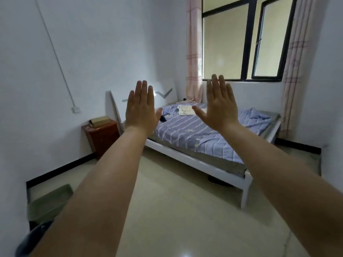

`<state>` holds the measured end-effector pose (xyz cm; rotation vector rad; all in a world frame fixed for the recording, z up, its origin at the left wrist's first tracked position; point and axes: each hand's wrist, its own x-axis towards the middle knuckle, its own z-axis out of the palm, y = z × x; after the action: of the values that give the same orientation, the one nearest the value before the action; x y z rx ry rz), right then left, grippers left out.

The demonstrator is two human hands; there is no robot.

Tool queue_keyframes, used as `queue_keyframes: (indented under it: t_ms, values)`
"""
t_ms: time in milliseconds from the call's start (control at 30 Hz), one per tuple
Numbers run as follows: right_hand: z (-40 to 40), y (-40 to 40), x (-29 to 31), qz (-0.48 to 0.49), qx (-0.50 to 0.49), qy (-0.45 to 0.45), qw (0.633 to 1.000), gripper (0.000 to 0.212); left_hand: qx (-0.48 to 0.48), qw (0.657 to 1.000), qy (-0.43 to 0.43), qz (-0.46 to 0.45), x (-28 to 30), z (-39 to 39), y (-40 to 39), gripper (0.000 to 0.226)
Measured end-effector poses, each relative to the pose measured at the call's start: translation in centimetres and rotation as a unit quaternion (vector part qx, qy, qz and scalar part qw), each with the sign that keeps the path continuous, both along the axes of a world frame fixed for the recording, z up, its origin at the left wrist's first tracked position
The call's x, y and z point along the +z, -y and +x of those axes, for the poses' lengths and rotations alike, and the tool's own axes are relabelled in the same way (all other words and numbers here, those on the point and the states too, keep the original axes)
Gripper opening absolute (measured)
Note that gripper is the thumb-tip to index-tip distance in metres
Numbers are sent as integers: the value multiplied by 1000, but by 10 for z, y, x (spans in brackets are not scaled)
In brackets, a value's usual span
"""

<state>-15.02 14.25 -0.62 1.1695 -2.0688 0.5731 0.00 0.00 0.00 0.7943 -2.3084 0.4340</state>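
Note:
Both my arms stretch straight out in front of me in a bedroom. My left hand (142, 106) is raised with its back toward me, fingers straight and together, holding nothing. My right hand (220, 103) is held up the same way a little to the right, fingers straight, thumb spread, also holding nothing. Behind the hands stands a white-framed bed (196, 162) with a purple striped sheet (187, 132). A folded white cloth (184, 110) and a dark item (163, 118) lie on the sheet near the headboard. A crumpled purple quilt (254, 118) lies at the bed's right end.
A reddish wooden nightstand (103, 138) with a cardboard box (100, 121) on it stands left of the bed. A green bin (49, 203) sits by the left wall. Pink curtains (194, 52) frame a dark-framed window (246, 39). Pale tiled floor (176, 210) lies before me.

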Motion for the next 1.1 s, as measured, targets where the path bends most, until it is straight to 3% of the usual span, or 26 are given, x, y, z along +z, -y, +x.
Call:
queue_keyframes:
  t_ms: [200,467,700,1100]
  values:
    - [-33,83,-72,132,0,86,988,82,-14,989,109,103,-74,-58,53,67]
    - [-163,259,-167,250,-9,199,947,74,5,959,210,190,-170,-173,228,67]
    - [-274,428,-184,286,9,214,934,70,57,940,240,233,-189,-263,406,67]
    - [-436,774,-194,296,-23,244,923,72,35,939,245,240,-210,-415,760,64]
